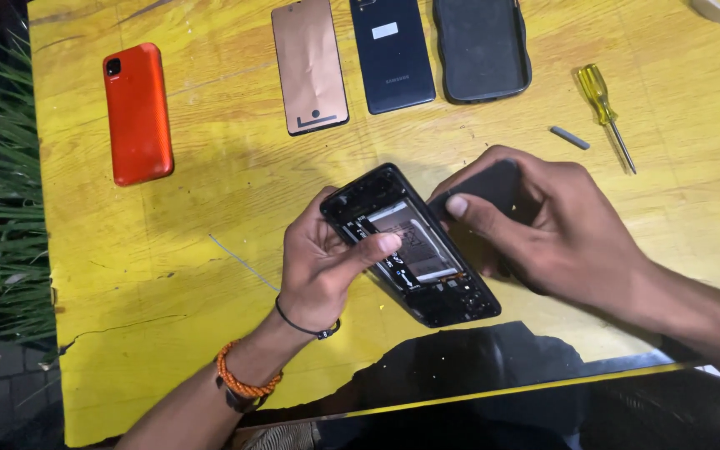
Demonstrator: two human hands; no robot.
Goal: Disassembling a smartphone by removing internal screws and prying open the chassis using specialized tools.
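Bare yellow bench [168, 275] open along the left edge and near-left corner, wide enough for free passage. Blocked further back on that side by an orange phone [137, 114]. Crowded along the far edge: copper-coloured panel [309, 65], dark phone [392, 54] and black case [482, 48] side by side, narrow gaps between. Toward the right edge, a yellow screwdriver [606, 112] and a small grey piece [570, 137] just beside it. Middle taken up by the opened phone [414, 246] between left hand [322, 267] and right hand [552, 229]. Clear strip between these and the far row.
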